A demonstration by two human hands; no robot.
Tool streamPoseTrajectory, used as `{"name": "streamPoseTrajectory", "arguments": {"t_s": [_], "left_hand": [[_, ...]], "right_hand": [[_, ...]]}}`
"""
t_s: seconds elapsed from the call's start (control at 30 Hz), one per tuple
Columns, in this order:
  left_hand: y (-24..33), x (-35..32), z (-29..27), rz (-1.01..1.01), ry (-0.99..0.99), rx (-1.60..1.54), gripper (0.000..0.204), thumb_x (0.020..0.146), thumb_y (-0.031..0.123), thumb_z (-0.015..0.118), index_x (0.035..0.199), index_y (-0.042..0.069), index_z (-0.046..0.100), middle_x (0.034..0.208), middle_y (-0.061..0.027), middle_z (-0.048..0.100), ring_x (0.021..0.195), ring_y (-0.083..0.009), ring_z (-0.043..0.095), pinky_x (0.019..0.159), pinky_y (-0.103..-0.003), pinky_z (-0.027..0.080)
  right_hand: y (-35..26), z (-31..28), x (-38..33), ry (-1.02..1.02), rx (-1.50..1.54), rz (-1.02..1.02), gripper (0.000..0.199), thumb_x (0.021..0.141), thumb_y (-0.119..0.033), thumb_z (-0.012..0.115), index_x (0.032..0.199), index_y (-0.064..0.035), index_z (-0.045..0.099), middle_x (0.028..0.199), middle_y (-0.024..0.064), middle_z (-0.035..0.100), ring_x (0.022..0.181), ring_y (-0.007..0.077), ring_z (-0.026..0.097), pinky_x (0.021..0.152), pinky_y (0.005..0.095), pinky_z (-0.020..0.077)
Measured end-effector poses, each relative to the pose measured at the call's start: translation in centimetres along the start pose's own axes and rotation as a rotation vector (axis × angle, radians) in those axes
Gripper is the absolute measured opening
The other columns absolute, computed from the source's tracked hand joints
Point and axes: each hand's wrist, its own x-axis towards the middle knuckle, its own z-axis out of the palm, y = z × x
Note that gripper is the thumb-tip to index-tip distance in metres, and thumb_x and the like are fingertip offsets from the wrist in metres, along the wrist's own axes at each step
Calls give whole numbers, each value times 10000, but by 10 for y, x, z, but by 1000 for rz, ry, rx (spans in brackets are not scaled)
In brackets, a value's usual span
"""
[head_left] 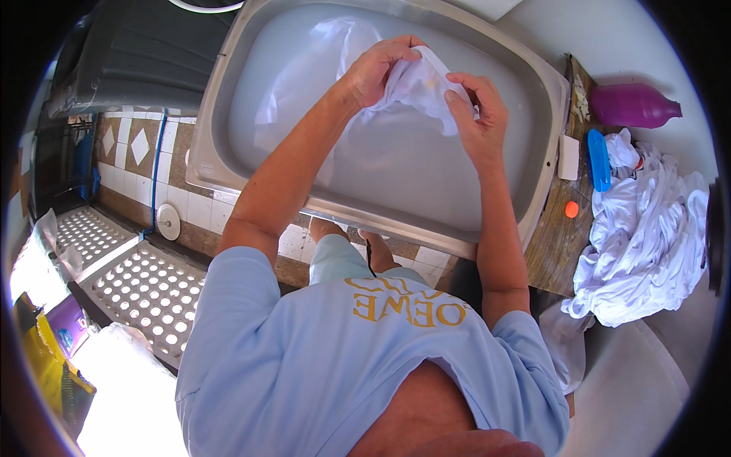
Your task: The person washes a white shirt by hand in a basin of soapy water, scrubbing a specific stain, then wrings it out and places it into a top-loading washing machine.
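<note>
A white cloth [426, 80] is stretched between my two hands above a steel basin [358, 219] of cloudy water. My left hand [381, 68] pinches its upper edge on the left. With thumb and fingers, my right hand [480, 114] grips the cloth's right side. Faint yellowish marks show on the raised part. The rest of the cloth trails down into the water, and more white fabric [293, 95] lies sunk at the basin's left; whether the two are one piece, I cannot tell.
Right of the basin, a wooden board [552, 251] bears a white bar [569, 158], a blue brush [598, 160], an orange cap [571, 209] and a heap of white laundry [647, 236]. A purple bottle [633, 105] lies behind them. Perforated grey panels [145, 289] are at the left.
</note>
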Motion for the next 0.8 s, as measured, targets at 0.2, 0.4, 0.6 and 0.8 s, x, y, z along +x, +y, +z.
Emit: {"name": "streamPoseTrajectory", "arguments": {"t_s": [0.2,0.4,0.6,0.8], "left_hand": [[1,-1,3,1,13,62,239,846,168,500,1038,29,531,911,-77,596,815,-159,578,720,-277,487],[-1,-2,2,-66,51,85,213,881,140,530,1070,41,544,939,-56,611,803,-131,607,698,-259,514],[-5,-1,0,-90,29,174,210,889,152,537,1074,54,552,938,-38,607,809,-113,601,694,-255,512],[-8,-2,4,-87,37,285,211,890,166,529,1070,59,551,909,-22,596,786,-100,583,660,-244,494]], "right_hand": [[-5,6,-1,26,-107,-35,212,747,-54,701,956,-76,672,780,37,549,688,122,530,586,247,420],[6,4,-2,0,-111,30,181,761,-65,694,941,-66,676,799,37,572,698,115,531,614,233,423],[19,3,-4,-66,77,139,172,770,-56,672,941,-43,664,809,19,587,705,82,508,624,220,407],[14,-2,-5,-154,134,411,153,778,-62,661,926,-46,629,756,-10,576,678,55,494,605,201,393]]}}
